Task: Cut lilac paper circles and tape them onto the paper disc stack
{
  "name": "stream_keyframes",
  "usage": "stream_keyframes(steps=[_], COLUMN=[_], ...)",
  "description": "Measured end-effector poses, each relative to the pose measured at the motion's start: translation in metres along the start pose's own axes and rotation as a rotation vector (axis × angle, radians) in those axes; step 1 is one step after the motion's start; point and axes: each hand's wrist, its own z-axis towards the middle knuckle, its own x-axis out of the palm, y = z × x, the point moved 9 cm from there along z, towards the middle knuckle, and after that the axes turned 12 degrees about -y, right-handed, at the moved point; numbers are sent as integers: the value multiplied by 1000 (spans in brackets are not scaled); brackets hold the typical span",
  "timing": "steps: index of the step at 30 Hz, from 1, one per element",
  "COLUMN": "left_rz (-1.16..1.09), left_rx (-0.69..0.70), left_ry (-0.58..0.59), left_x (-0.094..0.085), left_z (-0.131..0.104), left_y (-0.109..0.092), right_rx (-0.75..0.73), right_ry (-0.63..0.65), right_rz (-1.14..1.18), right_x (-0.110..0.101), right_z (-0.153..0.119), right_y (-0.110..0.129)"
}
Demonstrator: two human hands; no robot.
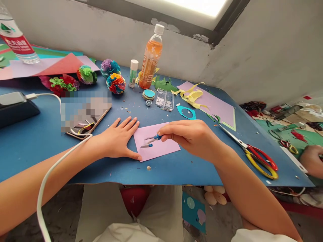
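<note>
A small sheet of light purple paper point(161, 151) lies on the blue table in front of me. My left hand point(119, 139) is flat, fingers spread, with its thumb and fingertips at the paper's left edge. Above the sheet, my right hand point(190, 137) pinches a drawing compass point(150, 141) with blue and silver parts. The compass is tilted low over the paper; whether its tips touch it I cannot tell. Behind the sheet sit a stack of cut paper circles point(148, 94), a clear plastic case point(165, 99) and a blue paper piece with a round hole point(186, 112).
Large scissors point(252, 153) with red and yellow handles lie at right. An orange drink bottle point(151, 57) and a glue stick point(133, 73) stand at the back, near colourful paper flowers point(115, 83). A phone point(87, 112) and white cable point(54, 168) are at left. Another person's arm point(313, 161) shows far right.
</note>
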Motion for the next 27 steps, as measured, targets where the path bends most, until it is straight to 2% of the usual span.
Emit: stream_keyframes(steps=[6, 10, 13, 17, 21, 27], left_rz=[4, 7, -5, -17, -22, -23], left_rx=[-3, -5, 4, 10, 16, 10], left_ry=[5, 12, -9, -11, -15, -19], left_x=[-2, -5, -4, 0, 0, -1], left_z=[0, -2, -1, 0, 1, 1], left_y=[-2, -5, -4, -1, 0, -1], right_rx=[60, 86, 164, 285, 273, 284], right_ry=[75, 113, 135, 81, 34, -99], right_rz=[252, 315, 344, 440, 464, 346], right_x=[3, 8, 14, 17, 18, 9], right_z=[12, 24, 31, 35, 36, 29], right_y=[-27, -37, -40, -39, -36, -49])
